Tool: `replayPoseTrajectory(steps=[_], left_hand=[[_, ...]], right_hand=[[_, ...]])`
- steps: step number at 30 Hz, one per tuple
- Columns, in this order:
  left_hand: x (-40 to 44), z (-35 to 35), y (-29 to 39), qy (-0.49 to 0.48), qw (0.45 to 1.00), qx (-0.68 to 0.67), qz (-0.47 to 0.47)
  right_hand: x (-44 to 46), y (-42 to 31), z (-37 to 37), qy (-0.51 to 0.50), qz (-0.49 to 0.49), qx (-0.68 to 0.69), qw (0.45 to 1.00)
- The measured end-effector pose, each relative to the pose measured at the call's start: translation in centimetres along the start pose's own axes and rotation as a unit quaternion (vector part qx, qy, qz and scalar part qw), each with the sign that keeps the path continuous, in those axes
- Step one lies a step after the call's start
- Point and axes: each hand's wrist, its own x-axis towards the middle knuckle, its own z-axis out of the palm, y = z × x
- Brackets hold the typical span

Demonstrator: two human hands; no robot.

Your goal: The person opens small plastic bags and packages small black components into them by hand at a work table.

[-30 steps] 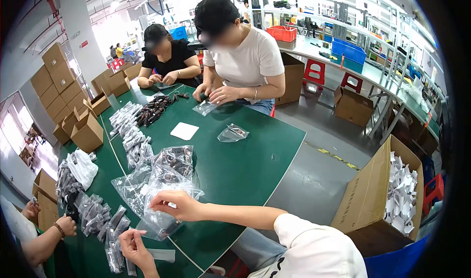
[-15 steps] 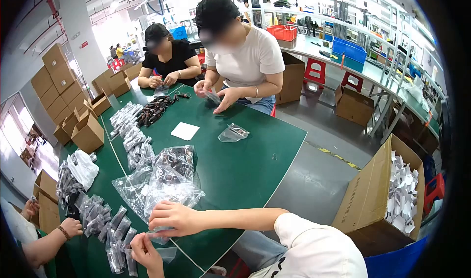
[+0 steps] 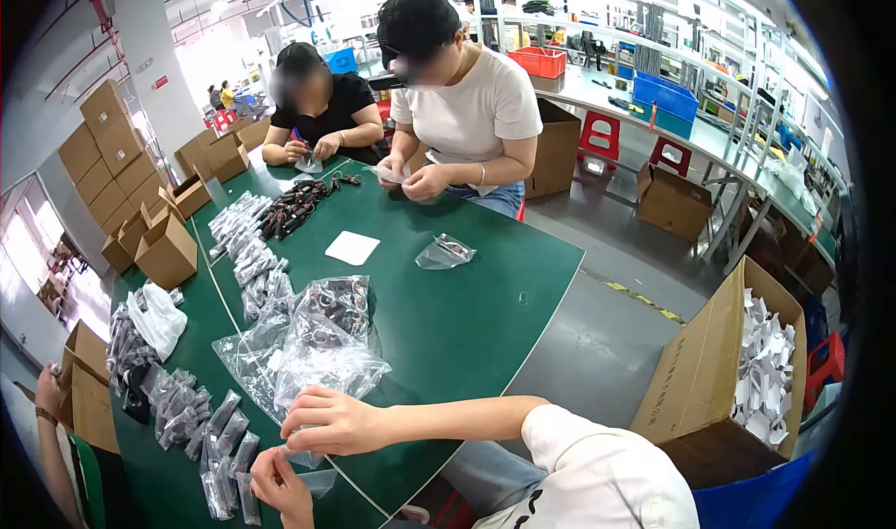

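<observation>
Near the table's front edge, my left hand (image 3: 283, 488) and my right hand (image 3: 332, 421) are close together. Between them is a small clear plastic bag (image 3: 318, 481), pinched by the fingers of both. Its contents, if any, I cannot make out. Just beyond my right hand lies a large clear plastic bag (image 3: 327, 366) with dark-looking items (image 3: 334, 307) under or in its far part. Left of my left hand, several small packed bags (image 3: 224, 454) lie in a row on the green table (image 3: 467, 319).
Two people sit across the table, one pinching a small clear bag (image 3: 390, 175). A white card (image 3: 352, 248), a filled bag (image 3: 445, 252) and dark cable-like items (image 3: 297, 208) lie there. At right stands a carton (image 3: 695, 389) of white paper pieces. Another person's arm is at far left.
My hands have barely moved and still pinch the small bag. The person at far left has drawn their hands away from the table. The white-shirted person's hands have come together on their bag.
</observation>
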Motion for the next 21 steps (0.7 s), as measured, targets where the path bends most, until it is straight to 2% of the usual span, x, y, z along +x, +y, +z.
replayPoseTrajectory(steps=[3,10,15,21], left_hand=[[0.17,-0.08,0.38,0.000,0.999,-0.014,-0.033],[0.61,0.50,0.85,0.042,0.998,-0.031,-0.024],[0.26,0.33,0.28,0.024,0.997,-0.050,-0.055],[0.19,0.39,0.30,0.027,0.996,-0.062,-0.059]], right_hand=[[0.02,0.03,0.02,-0.011,-0.003,-0.009,1.000],[-0.32,0.28,0.44,0.003,0.029,0.011,0.999],[-0.10,0.13,-0.14,-0.024,-0.027,-0.028,0.999],[-0.18,0.12,-0.16,-0.031,-0.037,-0.039,0.998]])
